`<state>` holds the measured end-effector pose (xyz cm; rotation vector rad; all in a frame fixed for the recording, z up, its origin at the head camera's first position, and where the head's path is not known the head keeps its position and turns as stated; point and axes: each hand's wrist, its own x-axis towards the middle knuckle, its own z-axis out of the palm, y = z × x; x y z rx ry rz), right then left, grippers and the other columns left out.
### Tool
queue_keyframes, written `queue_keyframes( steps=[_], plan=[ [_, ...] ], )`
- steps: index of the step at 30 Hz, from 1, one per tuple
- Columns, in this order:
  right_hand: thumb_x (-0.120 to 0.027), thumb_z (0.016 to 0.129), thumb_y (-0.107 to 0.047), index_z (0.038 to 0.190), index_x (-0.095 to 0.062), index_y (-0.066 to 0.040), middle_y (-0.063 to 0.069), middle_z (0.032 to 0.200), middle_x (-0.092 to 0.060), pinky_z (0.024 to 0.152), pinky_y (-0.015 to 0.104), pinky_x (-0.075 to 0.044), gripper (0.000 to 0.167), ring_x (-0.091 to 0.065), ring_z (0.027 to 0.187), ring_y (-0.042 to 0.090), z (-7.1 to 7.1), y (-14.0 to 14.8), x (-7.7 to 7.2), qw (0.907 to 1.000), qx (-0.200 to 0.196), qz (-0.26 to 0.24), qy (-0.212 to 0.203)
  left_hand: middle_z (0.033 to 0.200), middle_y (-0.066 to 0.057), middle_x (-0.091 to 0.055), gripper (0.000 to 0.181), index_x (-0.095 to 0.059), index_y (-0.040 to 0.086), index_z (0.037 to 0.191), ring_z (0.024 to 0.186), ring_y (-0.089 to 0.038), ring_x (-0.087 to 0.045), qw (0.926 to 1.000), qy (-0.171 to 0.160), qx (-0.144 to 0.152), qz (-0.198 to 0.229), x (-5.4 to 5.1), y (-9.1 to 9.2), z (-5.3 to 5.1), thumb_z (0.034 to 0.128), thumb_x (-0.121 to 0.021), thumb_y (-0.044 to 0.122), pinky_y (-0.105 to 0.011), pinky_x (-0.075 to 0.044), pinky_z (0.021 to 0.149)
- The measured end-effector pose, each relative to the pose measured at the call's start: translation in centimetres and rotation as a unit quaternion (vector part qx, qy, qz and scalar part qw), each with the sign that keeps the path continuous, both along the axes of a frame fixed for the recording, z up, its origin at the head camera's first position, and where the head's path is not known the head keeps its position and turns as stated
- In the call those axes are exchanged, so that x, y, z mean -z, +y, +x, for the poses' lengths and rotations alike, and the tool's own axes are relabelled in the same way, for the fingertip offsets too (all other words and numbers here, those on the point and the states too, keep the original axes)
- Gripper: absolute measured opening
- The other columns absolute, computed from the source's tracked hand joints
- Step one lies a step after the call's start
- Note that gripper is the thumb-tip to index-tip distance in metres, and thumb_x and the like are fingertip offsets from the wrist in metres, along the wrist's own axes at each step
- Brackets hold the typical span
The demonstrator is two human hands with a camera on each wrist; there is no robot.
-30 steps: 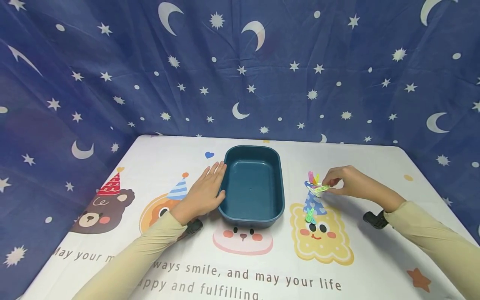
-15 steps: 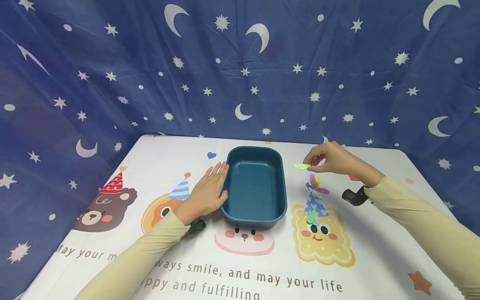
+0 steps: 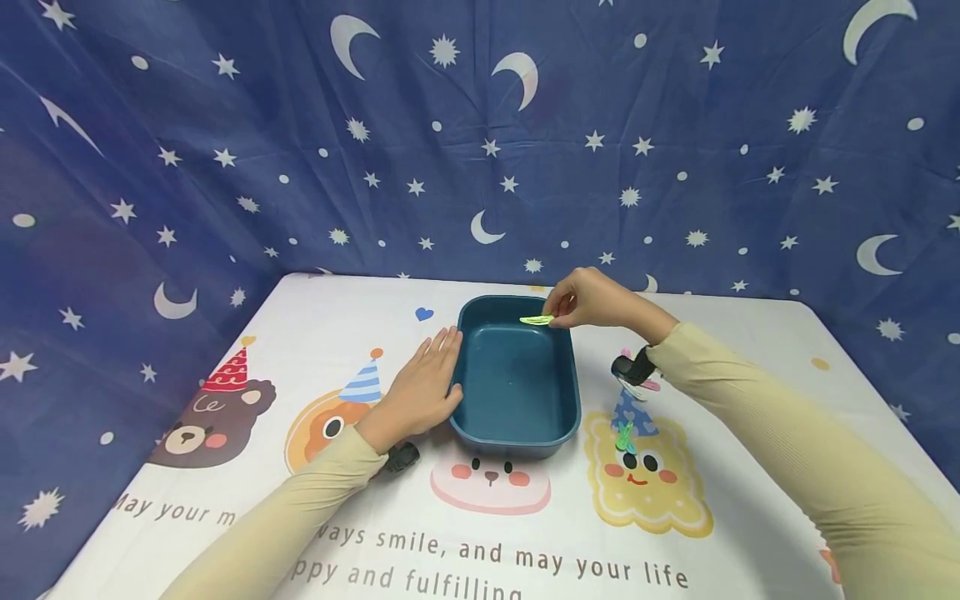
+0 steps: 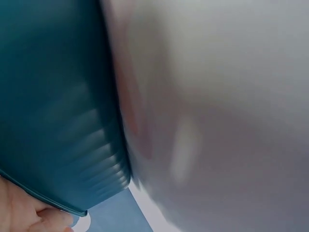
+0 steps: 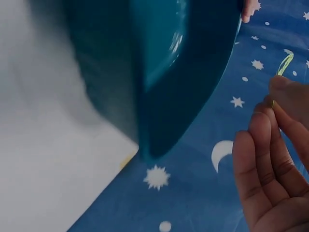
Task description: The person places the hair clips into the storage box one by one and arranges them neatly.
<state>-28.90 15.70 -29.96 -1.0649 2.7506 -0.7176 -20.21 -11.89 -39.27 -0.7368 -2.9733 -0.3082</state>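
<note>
A yellow-green hair clip (image 3: 534, 320) is pinched between the thumb and fingers of my right hand (image 3: 588, 298), over the far right part of a dark teal plastic bin (image 3: 513, 387). The right wrist view shows the same clip (image 5: 286, 63) jutting from the fingertips. My left hand (image 3: 420, 387) rests with straight fingers against the bin's left side. Seen from the left wrist, the bin's ribbed wall (image 4: 63, 106) stands beside the fingers. Several colourful hair clips (image 3: 651, 386) lie on the table at right, partly hidden by my right wrist. Green clips (image 3: 625, 437) lie nearer.
A white tablecloth (image 3: 360, 317) with printed cartoon faces and lettering covers the table. Behind it hangs a blue curtain (image 3: 390, 117) with moons and stars. A black wrist device (image 3: 633, 367) sits on my right wrist.
My right hand has lifted the yellow-green hair clip from the pile and carried it left to above the bin. The left hand stays at the bin's side.
</note>
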Motion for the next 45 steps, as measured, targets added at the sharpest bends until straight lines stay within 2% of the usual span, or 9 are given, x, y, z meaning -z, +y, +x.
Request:
queue_keyframes(
  steps=[4, 9, 22, 26, 32, 41, 45],
  plan=[
    [-0.074, 0.075, -0.005, 0.085, -0.075, -0.003, 0.008, 0.079, -0.072, 0.067, 0.030, -0.057, 0.010, -0.062, 0.067, 0.013, -1.0, -2.0, 0.6, 1.0000, -0.005, -0.004, -0.003, 0.157, -0.017, -0.015, 0.072, -0.012, -0.004, 0.149, 0.147, -0.028, -0.012, 0.9999, -0.001, -0.008, -0.006, 0.0, 0.0, -0.1, 0.0909, -0.044, 0.027, -0.043, -0.012, 0.121],
    [-0.074, 0.075, -0.005, 0.082, -0.075, -0.003, 0.008, 0.077, -0.071, 0.065, 0.027, -0.056, 0.007, -0.061, 0.065, 0.012, -2.2, -3.7, 2.1, 1.0000, -0.009, -0.004, -0.001, 0.157, -0.017, -0.016, 0.073, -0.012, -0.004, 0.149, 0.147, -0.027, -0.011, 0.9998, -0.009, -0.014, -0.009, -0.1, 0.0, 0.0, 0.0909, -0.043, 0.028, -0.042, -0.011, 0.121],
    [-0.074, 0.074, -0.002, 0.079, -0.075, 0.000, 0.012, 0.078, -0.072, 0.066, 0.026, -0.057, 0.005, -0.067, 0.069, 0.016, -4.3, -7.5, 5.2, 0.9996, -0.006, 0.014, -0.025, 0.157, -0.016, -0.016, 0.070, -0.014, -0.004, 0.149, 0.147, -0.027, -0.011, 0.9999, -0.013, -0.006, -0.007, -0.2, 0.0, 0.1, 0.0920, -0.043, 0.025, -0.041, -0.013, 0.121],
    [-0.074, 0.075, -0.002, 0.078, -0.075, 0.001, 0.013, 0.077, -0.072, 0.064, 0.026, -0.056, 0.005, -0.066, 0.067, 0.016, -4.7, -8.3, 5.9, 0.9987, 0.012, 0.024, -0.044, 0.157, -0.016, -0.015, 0.069, -0.014, -0.004, 0.149, 0.147, -0.027, -0.012, 0.9999, -0.007, -0.003, -0.009, 0.0, 0.0, 0.0, 0.0922, -0.043, 0.025, -0.041, -0.012, 0.121],
    [-0.074, 0.075, -0.002, 0.073, -0.075, -0.004, 0.011, 0.075, -0.073, 0.057, 0.023, -0.052, 0.003, -0.062, 0.058, 0.013, -5.1, -9.2, 7.1, 0.9937, 0.059, 0.064, -0.071, 0.157, -0.016, -0.016, 0.070, -0.015, -0.004, 0.149, 0.147, -0.026, -0.011, 1.0000, -0.005, -0.001, -0.009, 0.1, 0.0, 0.0, 0.0917, -0.042, 0.026, -0.040, -0.011, 0.121],
    [-0.074, 0.075, -0.003, 0.075, -0.074, -0.002, 0.011, 0.077, -0.073, 0.058, 0.022, -0.053, 0.001, -0.064, 0.060, 0.014, -4.7, -9.7, 7.5, 0.9907, 0.063, 0.092, -0.077, 0.157, -0.016, -0.017, 0.069, -0.016, -0.004, 0.148, 0.147, -0.026, -0.012, 0.9999, -0.001, 0.000, -0.010, 0.1, 0.0, 0.0, 0.0918, -0.043, 0.025, -0.040, -0.012, 0.121],
    [-0.076, 0.072, -0.002, 0.080, -0.074, -0.001, 0.012, 0.080, -0.073, 0.061, 0.023, -0.054, 0.008, -0.064, 0.064, 0.013, -4.6, -9.6, 7.4, 0.9907, 0.064, 0.095, -0.073, 0.157, -0.016, -0.018, 0.069, -0.016, -0.004, 0.148, 0.147, -0.026, -0.013, 1.0000, 0.001, 0.000, -0.008, 0.0, 0.0, 0.0, 0.0917, -0.043, 0.025, -0.040, -0.013, 0.121]
  ],
)
